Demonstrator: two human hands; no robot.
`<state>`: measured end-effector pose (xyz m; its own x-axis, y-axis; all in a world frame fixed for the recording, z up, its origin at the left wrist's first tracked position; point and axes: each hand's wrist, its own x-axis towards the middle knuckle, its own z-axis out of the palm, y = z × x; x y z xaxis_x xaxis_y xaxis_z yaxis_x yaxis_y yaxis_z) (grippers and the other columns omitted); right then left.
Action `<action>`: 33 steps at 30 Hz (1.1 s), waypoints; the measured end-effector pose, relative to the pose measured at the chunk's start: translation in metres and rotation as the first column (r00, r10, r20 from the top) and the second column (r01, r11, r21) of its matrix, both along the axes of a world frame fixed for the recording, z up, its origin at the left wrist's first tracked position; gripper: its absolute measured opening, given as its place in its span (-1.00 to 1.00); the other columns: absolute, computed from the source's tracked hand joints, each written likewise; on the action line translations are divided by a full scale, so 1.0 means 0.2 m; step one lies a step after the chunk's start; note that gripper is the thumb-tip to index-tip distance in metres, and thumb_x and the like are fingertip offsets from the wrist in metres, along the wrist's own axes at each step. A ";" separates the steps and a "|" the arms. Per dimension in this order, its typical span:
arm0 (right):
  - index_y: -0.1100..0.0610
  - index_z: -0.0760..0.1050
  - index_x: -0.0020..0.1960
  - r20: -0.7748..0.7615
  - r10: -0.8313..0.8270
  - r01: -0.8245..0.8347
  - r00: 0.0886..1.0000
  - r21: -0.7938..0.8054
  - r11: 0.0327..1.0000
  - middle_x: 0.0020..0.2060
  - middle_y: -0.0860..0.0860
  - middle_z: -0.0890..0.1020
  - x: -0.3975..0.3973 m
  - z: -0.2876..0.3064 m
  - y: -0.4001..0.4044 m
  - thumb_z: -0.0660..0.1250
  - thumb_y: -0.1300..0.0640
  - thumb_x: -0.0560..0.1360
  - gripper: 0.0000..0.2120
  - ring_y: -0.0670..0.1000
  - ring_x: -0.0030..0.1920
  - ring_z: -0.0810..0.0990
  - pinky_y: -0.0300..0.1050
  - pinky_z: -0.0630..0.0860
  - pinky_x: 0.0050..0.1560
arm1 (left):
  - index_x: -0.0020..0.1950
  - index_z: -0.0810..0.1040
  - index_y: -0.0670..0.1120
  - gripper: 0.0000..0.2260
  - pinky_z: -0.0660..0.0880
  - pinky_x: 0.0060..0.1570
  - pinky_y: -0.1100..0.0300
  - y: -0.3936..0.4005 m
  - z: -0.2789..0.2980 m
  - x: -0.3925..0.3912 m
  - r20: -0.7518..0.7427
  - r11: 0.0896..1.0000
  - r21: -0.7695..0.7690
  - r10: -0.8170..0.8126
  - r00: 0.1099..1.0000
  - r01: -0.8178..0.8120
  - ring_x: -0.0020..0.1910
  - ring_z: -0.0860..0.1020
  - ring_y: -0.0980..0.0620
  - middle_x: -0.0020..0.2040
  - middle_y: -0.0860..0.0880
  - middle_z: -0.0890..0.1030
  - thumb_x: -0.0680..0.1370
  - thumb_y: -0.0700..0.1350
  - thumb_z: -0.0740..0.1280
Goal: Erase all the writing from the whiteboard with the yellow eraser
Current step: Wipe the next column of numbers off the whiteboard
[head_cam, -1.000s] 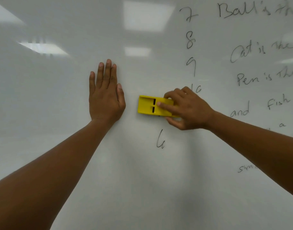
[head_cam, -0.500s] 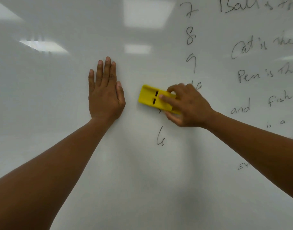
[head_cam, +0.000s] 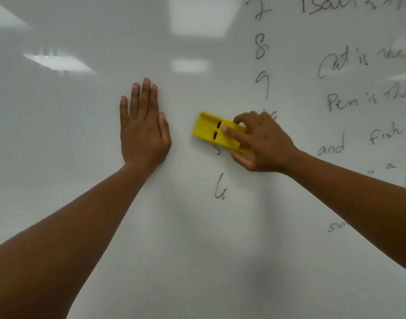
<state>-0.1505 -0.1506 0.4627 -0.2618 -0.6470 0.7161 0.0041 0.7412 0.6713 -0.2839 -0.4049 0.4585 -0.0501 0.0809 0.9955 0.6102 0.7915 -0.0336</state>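
A whiteboard (head_cam: pixel 87 146) fills the view. My right hand (head_cam: pixel 262 143) grips the yellow eraser (head_cam: pixel 209 130) and presses it flat on the board, tilted with its left end higher. My left hand (head_cam: pixel 143 127) lies flat on the board with straight fingers, a little left of the eraser. A column of black numbers (head_cam: pixel 260 46) runs above the eraser. A stroke like a 6 (head_cam: pixel 220 188) sits just below it, and a small mark peeks out under its lower edge. Handwritten lines of words (head_cam: pixel 358 97) cover the right side.
The left half of the board bears no writing, only reflections of ceiling lights (head_cam: pixel 57 62). My right forearm (head_cam: pixel 358 194) covers part of the lower lines of text at the right.
The eraser has moved slightly up and tilted, its left end rising. A small mark now shows below it. My left hand stays flat in the same spot.
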 end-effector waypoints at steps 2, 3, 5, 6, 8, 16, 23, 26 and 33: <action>0.09 0.43 0.33 0.120 -0.015 -0.006 0.993 0.169 0.986 0.08 0.21 0.54 0.00 -0.04 0.00 0.27 -0.08 0.52 -0.56 0.17 -0.04 0.48 0.04 0.36 -0.08 | 0.65 0.05 -0.17 -0.48 -0.12 0.60 -0.04 0.00 0.00 0.00 -0.002 1.000 0.003 0.004 1.000 -0.004 0.64 -0.01 -0.08 0.65 -0.11 0.06 0.69 -0.09 0.02; 0.08 0.44 0.33 0.152 -0.032 0.000 0.988 0.208 0.978 0.09 0.20 0.54 0.00 -0.05 0.00 0.25 -0.09 0.53 -0.57 0.16 -0.04 0.48 0.04 0.37 -0.06 | 0.65 0.05 -0.17 -0.48 -0.13 0.60 -0.03 0.00 -0.01 0.00 -0.002 1.000 0.002 0.004 1.000 -0.004 0.64 -0.01 -0.08 0.65 -0.11 0.06 0.69 -0.09 0.02; 0.07 0.47 0.33 0.157 -0.040 0.007 0.987 0.204 0.979 0.09 0.18 0.54 0.01 -0.05 0.00 0.25 -0.09 0.53 -0.57 0.15 -0.04 0.48 0.04 0.38 -0.07 | 0.65 0.04 -0.16 -0.48 -0.14 0.60 -0.03 0.00 -0.01 0.00 0.001 1.000 0.000 -0.001 1.000 0.001 0.64 -0.02 -0.08 0.66 -0.11 0.05 0.69 -0.09 0.02; 0.07 0.48 0.32 0.138 -0.030 0.006 0.990 0.169 0.986 0.08 0.18 0.55 0.01 -0.04 0.00 0.26 -0.09 0.52 -0.57 0.15 -0.05 0.48 0.04 0.37 -0.08 | 0.65 0.04 -0.16 -0.48 -0.14 0.60 -0.03 0.00 -0.01 0.00 0.002 1.000 0.000 -0.002 1.000 0.002 0.64 -0.02 -0.07 0.66 -0.11 0.05 0.69 -0.09 0.02; 0.06 0.50 0.31 0.072 0.012 -0.012 0.997 0.011 1.000 0.07 0.18 0.55 0.01 -0.03 0.00 0.30 -0.08 0.50 -0.57 0.17 -0.07 0.48 0.03 0.38 -0.13 | 0.65 0.04 -0.16 -0.48 -0.14 0.60 -0.03 0.01 -0.01 0.00 -0.001 1.000 0.002 0.000 1.000 0.000 0.64 -0.02 -0.07 0.66 -0.11 0.05 0.69 -0.09 0.02; 0.05 0.46 0.31 0.019 0.044 -0.042 0.999 -0.106 0.993 0.07 0.19 0.54 0.01 -0.02 -0.02 0.35 -0.07 0.46 -0.55 0.18 -0.07 0.48 0.04 0.39 -0.13 | 0.65 0.05 -0.16 -0.49 -0.14 0.60 -0.02 0.01 -0.02 0.00 -0.004 1.000 0.006 -0.004 1.000 0.004 0.64 -0.01 -0.08 0.65 -0.11 0.06 0.69 -0.10 0.02; 0.03 0.46 0.32 0.151 -0.021 -0.001 0.988 0.146 0.989 0.10 0.16 0.54 0.01 -0.07 0.00 0.28 -0.09 0.51 -0.58 0.14 -0.04 0.46 0.02 0.34 -0.09 | 0.65 0.03 -0.16 -0.48 -0.09 0.60 -0.08 0.01 -0.03 0.00 0.002 1.000 0.005 -0.010 1.000 0.010 0.64 -0.02 -0.08 0.65 -0.11 0.05 0.69 -0.09 0.02; 0.05 0.49 0.32 0.010 0.014 -0.012 1.000 -0.138 0.990 0.08 0.17 0.55 0.02 -0.01 0.01 0.33 -0.08 0.47 -0.55 0.17 -0.07 0.48 0.04 0.40 -0.15 | 0.65 0.04 -0.16 -0.48 -0.10 0.60 -0.08 0.01 -0.03 -0.01 -0.005 1.000 0.007 -0.008 1.000 0.008 0.64 -0.02 -0.08 0.65 -0.11 0.05 0.69 -0.10 0.02; 0.05 0.48 0.32 0.053 0.027 -0.021 0.998 -0.101 0.995 0.09 0.18 0.54 0.02 -0.05 -0.01 0.34 -0.09 0.47 -0.54 0.17 -0.05 0.48 0.03 0.39 -0.11 | 0.65 0.04 -0.16 -0.49 -0.14 0.60 -0.04 0.01 -0.04 0.00 -0.005 1.000 0.005 0.001 1.000 -0.001 0.64 -0.01 -0.09 0.65 -0.12 0.06 0.69 -0.09 0.00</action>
